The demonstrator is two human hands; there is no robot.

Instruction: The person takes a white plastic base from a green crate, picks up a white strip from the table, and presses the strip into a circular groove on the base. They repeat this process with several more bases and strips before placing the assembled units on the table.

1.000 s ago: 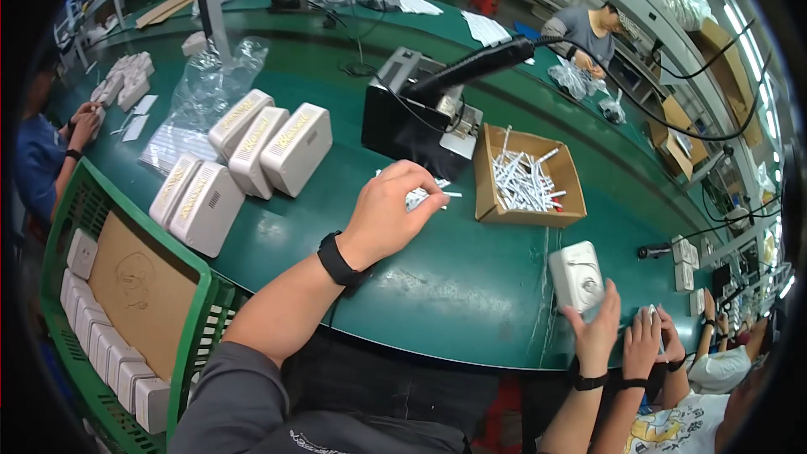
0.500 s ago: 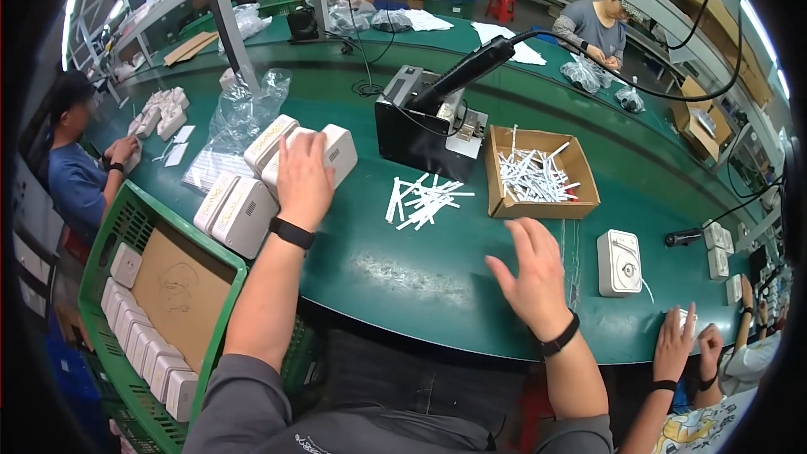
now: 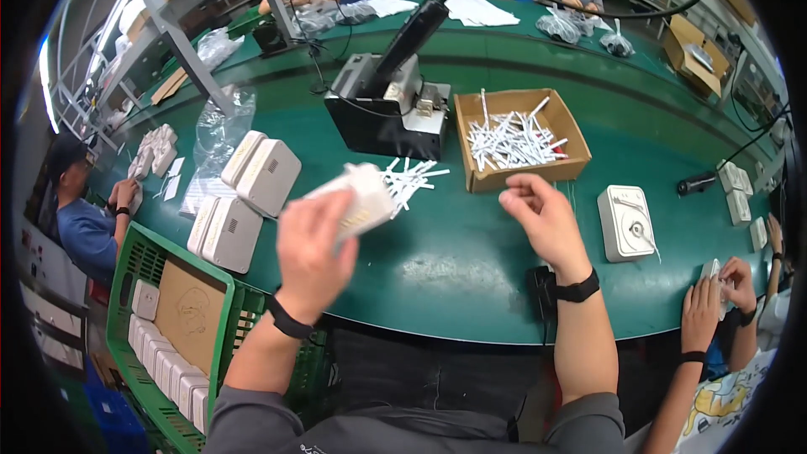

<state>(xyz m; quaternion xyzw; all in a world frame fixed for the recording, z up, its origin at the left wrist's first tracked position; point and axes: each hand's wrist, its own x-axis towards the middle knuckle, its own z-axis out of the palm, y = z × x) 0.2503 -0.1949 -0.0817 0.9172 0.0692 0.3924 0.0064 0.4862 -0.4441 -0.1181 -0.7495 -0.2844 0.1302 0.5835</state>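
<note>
One white housing (image 3: 367,197) in the closed fingers of the left hand (image 3: 313,245): juts up and rightward, toward but well apart from the loosely curled, empty fingers of the right hand (image 3: 551,227). Too blurred to tell its long axis. In the cardboard box (image 3: 487,178), many white strips (image 3: 511,141); in the green crate (image 3: 221,329), a row of white casings (image 3: 161,363).

No word or number can be read with certainty. Pale, script-like lettering (image 3: 313,449) is borne on the front of a dark shirt (image 3: 395,430), where it is cut by the lower edge. Small dark characters are printed beside a yellow figure (image 3: 713,406) on a co-worker's white shirt (image 3: 754,372); these are too small to be deciphered.
</note>
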